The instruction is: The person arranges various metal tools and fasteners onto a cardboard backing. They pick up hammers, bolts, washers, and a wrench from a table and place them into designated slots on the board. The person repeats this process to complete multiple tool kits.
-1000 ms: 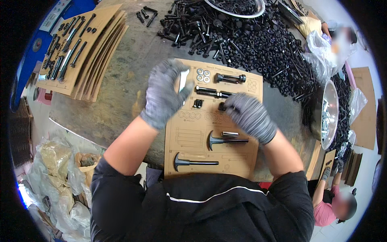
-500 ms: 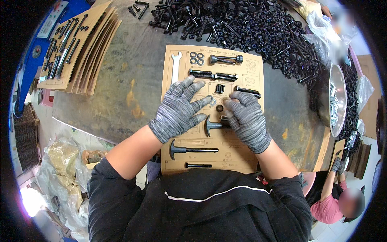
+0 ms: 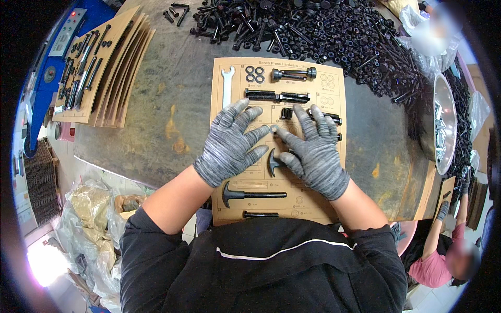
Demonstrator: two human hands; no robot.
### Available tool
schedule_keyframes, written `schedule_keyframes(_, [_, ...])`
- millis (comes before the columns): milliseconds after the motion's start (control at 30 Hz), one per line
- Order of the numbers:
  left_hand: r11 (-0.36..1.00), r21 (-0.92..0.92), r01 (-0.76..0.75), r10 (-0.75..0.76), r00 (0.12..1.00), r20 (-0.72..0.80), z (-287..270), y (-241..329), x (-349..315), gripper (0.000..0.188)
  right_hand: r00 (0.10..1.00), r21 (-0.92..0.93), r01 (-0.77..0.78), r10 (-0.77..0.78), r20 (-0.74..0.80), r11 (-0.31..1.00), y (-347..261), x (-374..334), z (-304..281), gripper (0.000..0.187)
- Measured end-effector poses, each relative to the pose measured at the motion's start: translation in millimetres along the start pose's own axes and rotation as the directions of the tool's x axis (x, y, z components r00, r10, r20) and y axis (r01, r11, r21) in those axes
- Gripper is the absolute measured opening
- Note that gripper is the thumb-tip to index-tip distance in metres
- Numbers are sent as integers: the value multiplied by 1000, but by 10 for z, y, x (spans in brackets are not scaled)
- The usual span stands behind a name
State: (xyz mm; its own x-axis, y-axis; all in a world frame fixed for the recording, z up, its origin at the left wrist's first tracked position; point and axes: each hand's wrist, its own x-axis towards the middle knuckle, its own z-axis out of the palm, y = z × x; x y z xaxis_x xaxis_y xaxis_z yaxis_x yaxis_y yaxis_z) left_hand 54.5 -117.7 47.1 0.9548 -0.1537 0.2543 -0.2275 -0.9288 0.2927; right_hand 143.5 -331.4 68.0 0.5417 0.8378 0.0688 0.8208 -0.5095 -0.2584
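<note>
- Head view: printed brown cardboard sheet (image 3: 255,177), frame centre.
- Grey-knit-gloved left hand (image 3: 228,143), left of centre; fingers spread apart.
- Grey-knit-gloved right hand (image 3: 315,151), right of centre; fingers likewise apart.
- Silver metal wrench (image 3: 227,86), upper centre-left.
- Small dark ring (image 3: 274,128), centre, between index fingertips; cannot tell whether pinched.

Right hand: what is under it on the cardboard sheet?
Beside the right hand, a dark curved tool head juts out, and parts of black bolts show past it. The tool's remainder and anything else beneath are covered.
</note>
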Motion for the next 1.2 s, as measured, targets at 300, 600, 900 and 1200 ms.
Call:
schedule_keyframes(300, [999,-19,-43,44,998,54,39,-1,37,52,998,-68,-49,52,40,996,94,-87,-49,44])
schedule_keyframes(600, [999,-36,-9,10,1000,25,-19,7,14,57,998,-119,-40,35,-43,992,279,-5,-208,47])
schedule_keyframes(900, [998,-68,-2,-2,998,-69,-39,7,47,52,955,-352,-143,35,-295,925,969,2245,-1187,18])
schedule_keyframes(1200, [996,-80,27,-34,996,-81,-60,-41,17,51,914,-379,-345,400,73,859,1111,3733,-951,33])
